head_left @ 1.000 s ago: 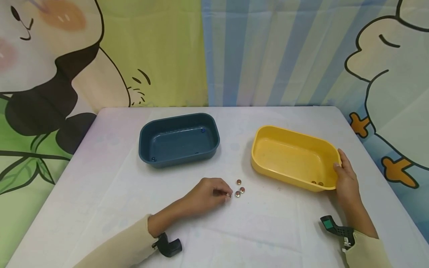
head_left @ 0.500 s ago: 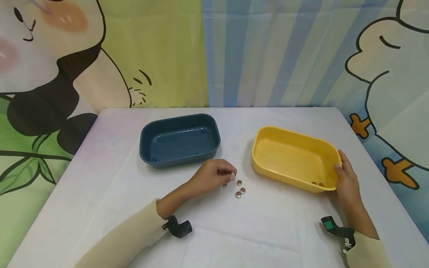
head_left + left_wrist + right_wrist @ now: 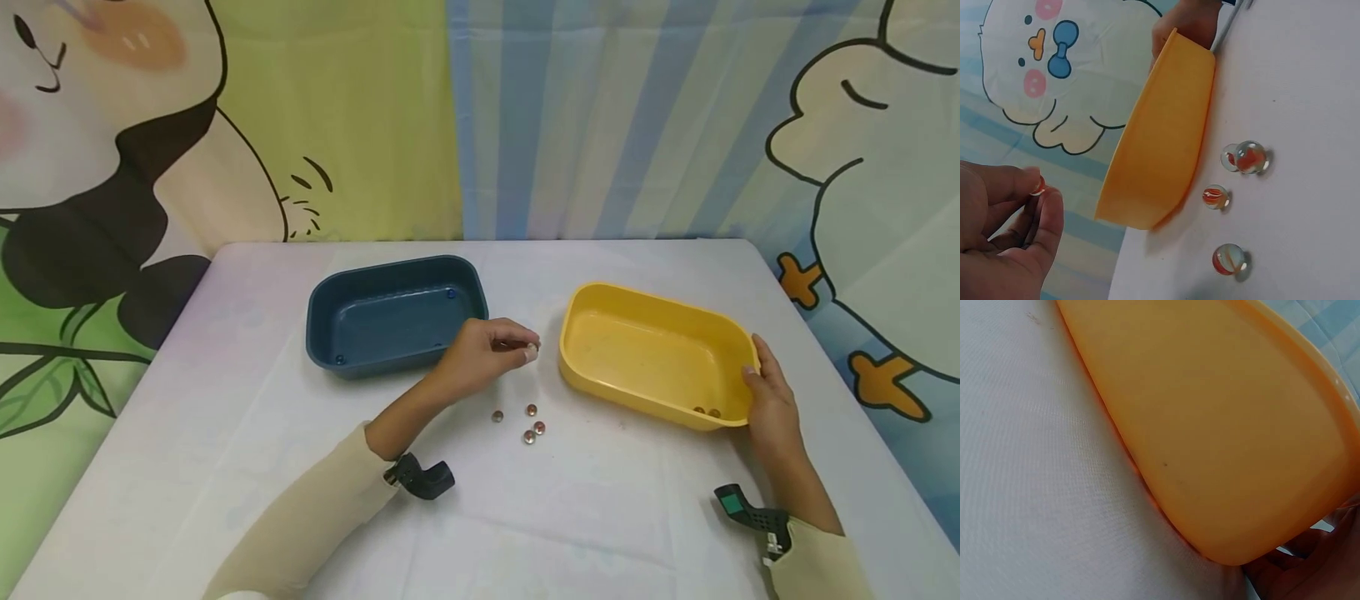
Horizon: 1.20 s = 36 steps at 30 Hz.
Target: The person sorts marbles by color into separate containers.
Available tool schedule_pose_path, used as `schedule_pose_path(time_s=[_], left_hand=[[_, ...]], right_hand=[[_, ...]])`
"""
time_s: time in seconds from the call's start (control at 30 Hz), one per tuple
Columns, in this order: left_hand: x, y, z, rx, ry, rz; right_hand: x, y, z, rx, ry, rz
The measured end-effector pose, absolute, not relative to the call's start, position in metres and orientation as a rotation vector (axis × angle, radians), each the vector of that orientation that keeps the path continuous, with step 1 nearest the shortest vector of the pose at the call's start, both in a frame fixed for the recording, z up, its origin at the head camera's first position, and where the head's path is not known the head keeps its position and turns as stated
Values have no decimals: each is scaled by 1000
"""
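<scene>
My left hand (image 3: 483, 358) pinches a glass marble (image 3: 1038, 186) with an orange-red swirl between thumb and fingertips, raised above the table between the two bins. At the right, my right hand (image 3: 776, 408) grips the short end of a yellow plastic bin (image 3: 645, 346), thumb over the rim. A couple of marbles (image 3: 714, 413) lie in that bin's near right corner. Below the left hand, several loose marbles with red and orange swirls rest on the white cloth, among them one marble (image 3: 1229, 259) apart from the others.
A dark blue bin (image 3: 390, 325) stands behind the left forearm, with a few small marbles, one a blue marble (image 3: 451, 293), inside. White cloth (image 3: 585, 517) covers the table. A printed curtain (image 3: 570, 117) hangs along the back edge.
My left hand has lifted a marble from the group and moved up and to the right, toward the yellow bin. The right hand keeps its grip on that bin.
</scene>
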State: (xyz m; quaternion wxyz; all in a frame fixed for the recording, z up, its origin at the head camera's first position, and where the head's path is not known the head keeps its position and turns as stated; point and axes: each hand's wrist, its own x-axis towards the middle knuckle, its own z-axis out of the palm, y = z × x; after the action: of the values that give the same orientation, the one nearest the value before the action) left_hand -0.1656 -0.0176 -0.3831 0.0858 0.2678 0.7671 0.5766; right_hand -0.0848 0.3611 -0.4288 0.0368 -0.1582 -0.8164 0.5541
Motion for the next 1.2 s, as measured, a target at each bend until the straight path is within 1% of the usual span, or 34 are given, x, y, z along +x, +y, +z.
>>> schedule_pose_path(time_s=[0.27, 0.6, 0.83, 1.2], left_hand=[[-178, -2, -375, 716, 2282, 1707], [-198, 33, -380, 567, 2225, 1748], [-201, 40, -378, 518, 2235, 1761], [-215, 51, -377, 347, 2253, 1717]], right_hand=[[-85, 363, -429, -468, -2503, 1701], [-83, 363, -428, -477, -2504, 1701], [-86, 361, -426, -485, -2532, 1697], [-86, 362, -429, -499, -2527, 1697]])
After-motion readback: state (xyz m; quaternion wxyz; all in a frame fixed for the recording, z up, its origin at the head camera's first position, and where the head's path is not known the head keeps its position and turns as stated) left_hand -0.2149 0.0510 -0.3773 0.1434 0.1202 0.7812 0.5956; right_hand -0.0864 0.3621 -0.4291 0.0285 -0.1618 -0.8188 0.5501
